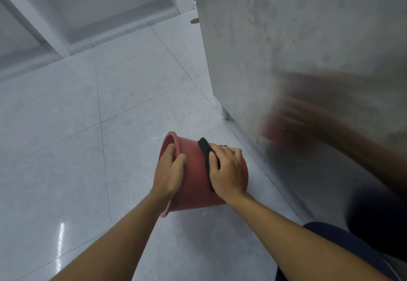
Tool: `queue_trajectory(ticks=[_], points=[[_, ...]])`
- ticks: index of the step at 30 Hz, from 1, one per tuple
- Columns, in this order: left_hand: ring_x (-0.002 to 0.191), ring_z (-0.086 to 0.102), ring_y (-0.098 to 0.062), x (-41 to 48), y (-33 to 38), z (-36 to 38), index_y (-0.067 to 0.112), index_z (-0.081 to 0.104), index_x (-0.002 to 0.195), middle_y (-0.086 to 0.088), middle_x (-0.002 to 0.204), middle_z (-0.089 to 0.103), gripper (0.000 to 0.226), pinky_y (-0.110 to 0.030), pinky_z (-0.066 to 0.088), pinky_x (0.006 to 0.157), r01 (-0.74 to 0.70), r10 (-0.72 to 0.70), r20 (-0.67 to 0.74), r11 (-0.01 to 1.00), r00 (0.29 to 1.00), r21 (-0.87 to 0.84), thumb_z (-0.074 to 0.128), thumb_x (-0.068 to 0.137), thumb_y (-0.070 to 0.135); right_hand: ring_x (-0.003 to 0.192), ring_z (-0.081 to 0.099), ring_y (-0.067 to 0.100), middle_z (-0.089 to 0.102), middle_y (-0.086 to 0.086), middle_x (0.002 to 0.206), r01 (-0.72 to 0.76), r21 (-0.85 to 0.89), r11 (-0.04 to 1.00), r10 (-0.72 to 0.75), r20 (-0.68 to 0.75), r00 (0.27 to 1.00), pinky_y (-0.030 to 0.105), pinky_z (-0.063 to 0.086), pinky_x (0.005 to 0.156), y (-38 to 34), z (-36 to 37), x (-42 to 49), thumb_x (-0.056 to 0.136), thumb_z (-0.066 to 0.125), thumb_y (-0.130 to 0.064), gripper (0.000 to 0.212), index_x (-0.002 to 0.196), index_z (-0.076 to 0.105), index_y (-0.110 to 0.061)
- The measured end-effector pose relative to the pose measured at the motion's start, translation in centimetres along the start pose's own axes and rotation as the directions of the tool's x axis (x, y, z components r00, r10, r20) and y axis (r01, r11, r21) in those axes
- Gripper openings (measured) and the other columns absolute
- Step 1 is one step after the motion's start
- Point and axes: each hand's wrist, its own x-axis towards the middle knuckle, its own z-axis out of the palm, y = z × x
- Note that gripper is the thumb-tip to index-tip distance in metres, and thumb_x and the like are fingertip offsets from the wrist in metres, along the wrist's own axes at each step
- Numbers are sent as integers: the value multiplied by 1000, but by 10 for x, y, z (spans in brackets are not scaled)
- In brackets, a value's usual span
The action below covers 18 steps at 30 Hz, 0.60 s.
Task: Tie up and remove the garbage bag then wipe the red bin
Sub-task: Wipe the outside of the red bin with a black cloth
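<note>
The red bin point(193, 184) lies tipped on its side above the tiled floor, its open mouth turned to the left. My left hand point(169, 170) grips its rim, fingers curled into the opening and thumb on the outer wall. My right hand point(229, 170) presses a black cloth point(206, 151) against the bin's outer wall, with fingers curled over the cloth. No garbage bag shows in view.
A shiny metal cabinet side point(308, 49) stands close on the right, mirroring the bin and my arm as a blur. One cabinet foot point(225, 113) rests on the pale tiled floor point(66, 137). A white door frame point(44, 23) is at the back left. My dark-clothed knee point(343, 243) is at the lower right.
</note>
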Motion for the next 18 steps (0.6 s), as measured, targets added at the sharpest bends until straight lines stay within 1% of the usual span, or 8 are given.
queue_trajectory(ticks=[3,7,8,10,12,14,16,18], points=[[52,49,-2,7,8,-2,21,50,67,14,57,55,20,-31,41,57,81,-78,65,995,995,-52,48,86,15,108,47,17,70,-7,116,105,-9,994,-104,85,991,28,44,94,0,1,-4,103,50,-25,35,133,67,-21],[73,67,-27,11,6,-4,-1,68,76,-18,77,74,32,-45,54,71,180,-173,149,983,974,-32,47,88,20,115,50,20,68,-4,125,229,-4,973,-226,125,966,33,45,102,2,4,-8,103,48,-27,37,133,67,-17],[73,64,-28,10,5,-3,-2,67,76,-20,76,71,32,-46,53,72,171,-164,153,985,975,-32,46,87,19,119,50,20,66,-5,129,256,-3,967,-253,143,957,32,43,105,2,5,-9,103,47,-28,39,134,66,-17],[62,54,-18,8,4,-2,13,56,62,-5,62,59,25,-41,46,62,127,-121,140,991,983,-37,44,84,15,126,48,18,63,-7,137,241,-5,970,-236,194,952,32,39,110,3,6,-7,104,43,-32,41,138,64,-21],[49,44,-6,8,3,0,26,44,56,11,52,48,31,-32,39,53,107,-102,128,994,987,-30,45,84,11,129,46,16,61,-8,141,101,-22,995,-94,219,971,33,35,112,8,6,0,103,38,-35,43,138,63,-25],[47,44,-3,5,1,2,26,45,63,14,49,49,26,-26,38,50,76,-75,107,997,991,-6,46,85,12,128,48,19,63,-7,138,-127,-117,985,147,178,973,37,36,110,21,2,10,103,36,-31,42,134,65,-26],[51,50,-2,0,-1,3,28,51,70,17,56,56,20,-19,40,50,19,-22,108,999,994,32,45,86,16,128,48,22,64,-2,136,-385,-206,900,413,114,904,40,35,109,34,-5,15,104,36,-27,40,132,65,-24],[58,56,2,-4,-4,5,30,56,78,19,66,62,16,-16,41,54,-20,13,103,998,995,60,45,86,21,130,46,23,64,-1,136,-471,-222,854,497,80,864,40,33,110,35,-6,13,104,37,-25,40,133,65,-23]])
